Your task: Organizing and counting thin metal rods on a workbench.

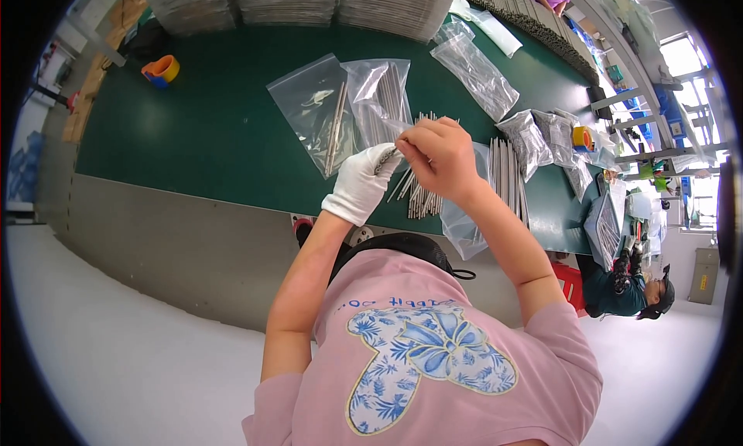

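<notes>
My left hand (360, 184), in a white glove, is closed round a small grey, speckled metallic bundle (384, 160) at the table's near edge. Bare, my right hand (445, 156) pinches with thumb and fingers right beside the glove's fingertips; what is in that pinch is too small to make out. Thin metal rods (424, 205) lie loose beneath my hands. Just beyond the glove are a clear zip bag (298, 105) with a few rods on it or in it, and a second clear bag (375, 78) holding several rods. More rods (505, 171) lie side by side to the right, near a clear plastic bag (463, 233).
Filled plastic bags (526, 144) and a long clear bag (476, 71) lie on the green table (209, 136). Tape rolls (161, 71) sit at left and right. Stacked clear-wrapped packs (286, 1) line the back. A co-worker (623, 287) is at the far right.
</notes>
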`<state>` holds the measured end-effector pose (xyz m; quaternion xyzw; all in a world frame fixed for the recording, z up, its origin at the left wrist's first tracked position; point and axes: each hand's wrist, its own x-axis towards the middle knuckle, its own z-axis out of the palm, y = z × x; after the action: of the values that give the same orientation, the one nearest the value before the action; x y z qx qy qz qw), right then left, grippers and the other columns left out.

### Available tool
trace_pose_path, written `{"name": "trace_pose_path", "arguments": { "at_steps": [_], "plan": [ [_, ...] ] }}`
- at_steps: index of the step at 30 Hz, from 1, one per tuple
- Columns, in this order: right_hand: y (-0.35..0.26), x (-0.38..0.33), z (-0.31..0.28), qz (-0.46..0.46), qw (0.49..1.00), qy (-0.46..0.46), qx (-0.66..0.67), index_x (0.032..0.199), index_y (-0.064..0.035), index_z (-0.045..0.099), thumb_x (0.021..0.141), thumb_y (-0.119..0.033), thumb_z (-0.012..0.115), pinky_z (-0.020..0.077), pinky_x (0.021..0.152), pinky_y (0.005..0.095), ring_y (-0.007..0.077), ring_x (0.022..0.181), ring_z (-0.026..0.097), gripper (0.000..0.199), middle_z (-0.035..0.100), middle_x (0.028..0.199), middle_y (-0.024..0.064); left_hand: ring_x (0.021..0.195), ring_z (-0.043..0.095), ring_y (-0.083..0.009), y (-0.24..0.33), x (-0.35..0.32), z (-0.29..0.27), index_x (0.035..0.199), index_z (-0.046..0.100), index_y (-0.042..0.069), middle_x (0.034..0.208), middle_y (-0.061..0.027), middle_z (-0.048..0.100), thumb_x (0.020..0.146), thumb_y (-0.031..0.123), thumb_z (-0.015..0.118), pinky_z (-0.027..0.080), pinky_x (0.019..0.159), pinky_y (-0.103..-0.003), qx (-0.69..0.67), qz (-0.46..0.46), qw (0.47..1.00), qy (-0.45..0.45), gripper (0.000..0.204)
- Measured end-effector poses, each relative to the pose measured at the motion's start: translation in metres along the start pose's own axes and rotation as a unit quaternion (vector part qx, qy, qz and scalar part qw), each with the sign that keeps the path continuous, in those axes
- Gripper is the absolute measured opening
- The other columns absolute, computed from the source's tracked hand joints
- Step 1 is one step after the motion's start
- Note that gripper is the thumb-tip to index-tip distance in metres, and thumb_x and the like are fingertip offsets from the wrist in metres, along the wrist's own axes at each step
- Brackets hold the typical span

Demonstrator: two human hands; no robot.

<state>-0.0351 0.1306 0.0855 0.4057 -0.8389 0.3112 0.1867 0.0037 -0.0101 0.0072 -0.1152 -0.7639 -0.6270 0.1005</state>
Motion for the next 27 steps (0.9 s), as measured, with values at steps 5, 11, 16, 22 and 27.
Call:
{"name": "trace_pose_path", "arguments": {
  "at_steps": [5, 11, 16, 22, 27],
  "plan": [
    [0.000, 0.000, 0.003, -0.026, 1.000, -0.001, -0.005, 0.071, -0.0066, 0.058, 0.072, -0.003, 0.063, 0.0343, 0.050, 0.0309, 0.0209, 0.048, 0.047, 0.007, 0.052, 0.058, 0.0031, 0.078, 0.062, -0.0313, 0.001, 0.000, 0.002, 0.100, 0.061, 0.004, 0.087, -0.0168, 0.063, 0.083, 0.009, 0.060, 0.049, 0.068, -0.033, -0.021, 0.003, 1.000, 0.004, 0.018],
    [0.001, -0.003, 0.007, -0.020, 0.999, 0.014, 0.023, 0.071, -0.0063, 0.058, 0.072, -0.001, 0.063, 0.0358, 0.051, 0.0310, 0.0216, 0.049, 0.049, 0.007, 0.052, 0.058, 0.0042, 0.078, 0.062, -0.0317, -0.001, 0.001, 0.000, 0.100, 0.061, 0.004, 0.087, -0.0175, 0.063, 0.083, 0.009, 0.061, 0.049, 0.068, -0.033, -0.023, -0.010, 1.000, -0.005, 0.018],
    [0.000, -0.006, 0.009, -0.003, 0.999, 0.019, 0.050, 0.072, -0.0043, 0.059, 0.072, -0.001, 0.062, 0.0371, 0.052, 0.0318, 0.0233, 0.051, 0.050, 0.005, 0.053, 0.059, 0.0059, 0.077, 0.062, -0.0302, -0.003, -0.001, -0.001, 0.100, 0.062, 0.004, 0.086, -0.0171, 0.063, 0.083, 0.009, 0.061, 0.049, 0.068, -0.032, -0.017, -0.008, 1.000, -0.021, 0.017],
    [0.000, -0.008, -0.010, 0.058, 0.992, 0.094, 0.057, 0.081, -0.0055, 0.061, 0.073, -0.002, 0.063, 0.0395, 0.055, 0.0328, 0.0243, 0.060, 0.053, 0.008, 0.057, 0.069, 0.0053, 0.080, 0.065, -0.0224, 0.001, 0.001, 0.001, 0.099, 0.062, 0.001, 0.089, -0.0139, 0.065, 0.083, 0.008, 0.062, 0.049, 0.070, -0.029, -0.018, 0.012, 1.000, -0.008, 0.018],
    [-0.002, -0.025, -0.001, 0.077, 0.996, -0.048, 0.004, 0.082, -0.0103, 0.062, 0.076, -0.012, 0.061, 0.0421, 0.061, 0.0339, 0.0253, 0.066, 0.056, 0.007, 0.058, 0.074, 0.0030, 0.084, 0.065, -0.0204, -0.006, -0.001, -0.002, 0.106, 0.060, 0.001, 0.092, -0.0136, 0.066, 0.083, 0.005, 0.060, 0.049, 0.074, -0.029, 0.001, 0.002, 0.999, -0.054, 0.023]
  ]
}}
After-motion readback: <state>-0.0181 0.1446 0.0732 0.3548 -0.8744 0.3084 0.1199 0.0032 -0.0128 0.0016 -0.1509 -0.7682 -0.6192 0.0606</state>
